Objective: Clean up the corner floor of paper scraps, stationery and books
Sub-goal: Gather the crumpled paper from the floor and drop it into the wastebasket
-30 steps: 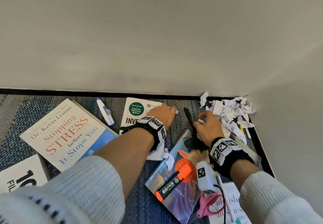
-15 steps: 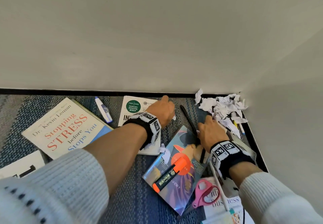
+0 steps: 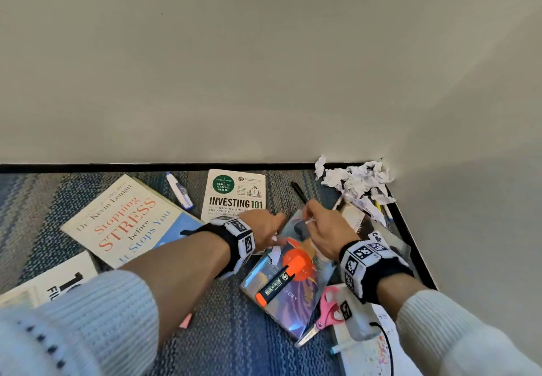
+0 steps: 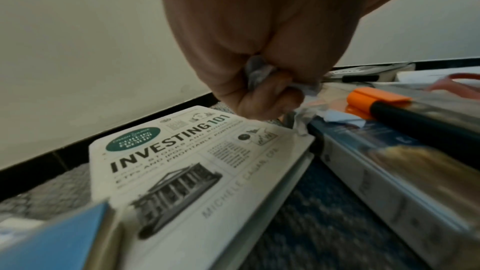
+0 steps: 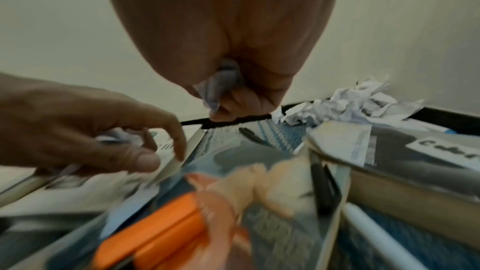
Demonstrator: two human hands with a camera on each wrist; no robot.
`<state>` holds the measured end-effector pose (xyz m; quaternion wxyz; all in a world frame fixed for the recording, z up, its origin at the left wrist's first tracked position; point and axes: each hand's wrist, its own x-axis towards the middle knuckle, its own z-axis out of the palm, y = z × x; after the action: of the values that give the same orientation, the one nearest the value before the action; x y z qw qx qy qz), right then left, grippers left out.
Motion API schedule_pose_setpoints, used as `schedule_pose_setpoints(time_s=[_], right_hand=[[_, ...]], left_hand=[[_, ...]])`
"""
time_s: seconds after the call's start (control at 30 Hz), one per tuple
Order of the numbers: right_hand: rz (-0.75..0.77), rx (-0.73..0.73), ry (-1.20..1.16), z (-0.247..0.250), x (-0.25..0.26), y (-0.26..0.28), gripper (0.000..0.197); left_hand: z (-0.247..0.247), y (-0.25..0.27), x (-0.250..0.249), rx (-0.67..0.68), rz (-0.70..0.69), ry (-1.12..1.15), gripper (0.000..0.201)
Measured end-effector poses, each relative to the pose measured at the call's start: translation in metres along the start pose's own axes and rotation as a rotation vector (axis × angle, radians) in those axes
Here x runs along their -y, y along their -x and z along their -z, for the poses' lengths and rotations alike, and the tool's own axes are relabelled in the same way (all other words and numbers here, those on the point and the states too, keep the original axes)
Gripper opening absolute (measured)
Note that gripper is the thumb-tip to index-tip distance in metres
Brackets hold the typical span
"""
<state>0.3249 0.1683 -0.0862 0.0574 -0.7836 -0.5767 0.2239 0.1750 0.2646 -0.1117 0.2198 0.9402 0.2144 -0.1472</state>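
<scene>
My left hand (image 3: 271, 226) hovers over the edge of the Investing 101 book (image 3: 234, 194) with small paper scraps (image 4: 259, 73) gripped in its curled fingers. My right hand (image 3: 318, 229) is just to its right, above a glossy colourful book (image 3: 296, 296), and pinches a paper scrap (image 5: 221, 87) in its fist. An orange highlighter (image 3: 277, 282) lies on that glossy book, and a loose white scrap (image 3: 275, 254) lies beside its cap. A heap of crumpled paper (image 3: 357, 182) fills the corner. A black pen (image 3: 299, 192) lies on the carpet near it.
A Stopping Stress book (image 3: 129, 223) and a white book (image 3: 50, 284) lie at left, with a correction pen (image 3: 180, 191) near the skirting. Pink scissors (image 3: 325, 314) and more pens (image 3: 381, 211) lie at right, beside the side wall (image 3: 469, 229). Blue carpet (image 3: 234, 340) shows in front.
Both hands have drawn back from the wall toward the glossy book and come close together. The Investing 101 cover, earlier under my left hand, now shows.
</scene>
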Motion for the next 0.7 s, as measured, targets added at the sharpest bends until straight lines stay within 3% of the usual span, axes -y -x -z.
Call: schedule_pose_setpoints(time_s=[0.1,0.23,0.43,0.5,0.6,0.7], right_hand=[[0.067,0.111,0.055,-0.019,0.018,0.015,0.009],[0.062,0.092,0.119,-0.043,0.034,0.024,0.043],[0.091,0.081,0.249,-0.054,0.036,0.028,0.033],[0.103,0.076,0.251,-0.055,0.033,0.029,0.026],[0.110,0.035,0.143,-0.046,0.024,0.033,0.020],[0.014,-0.063,-0.016,-0.020,0.004,0.036,0.026]], left_hand=[[-0.009,0.010,0.002,0.074,0.064,-0.034,0.039],[-0.020,0.015,0.004,0.106,0.085,0.050,0.018],[-0.018,0.019,0.008,0.003,0.099,0.144,0.022],[-0.013,0.020,0.003,-0.048,0.097,0.164,0.013],[0.003,0.018,-0.010,-0.135,0.098,0.102,0.015],[0.028,0.012,-0.026,-0.197,0.118,-0.010,0.024]])
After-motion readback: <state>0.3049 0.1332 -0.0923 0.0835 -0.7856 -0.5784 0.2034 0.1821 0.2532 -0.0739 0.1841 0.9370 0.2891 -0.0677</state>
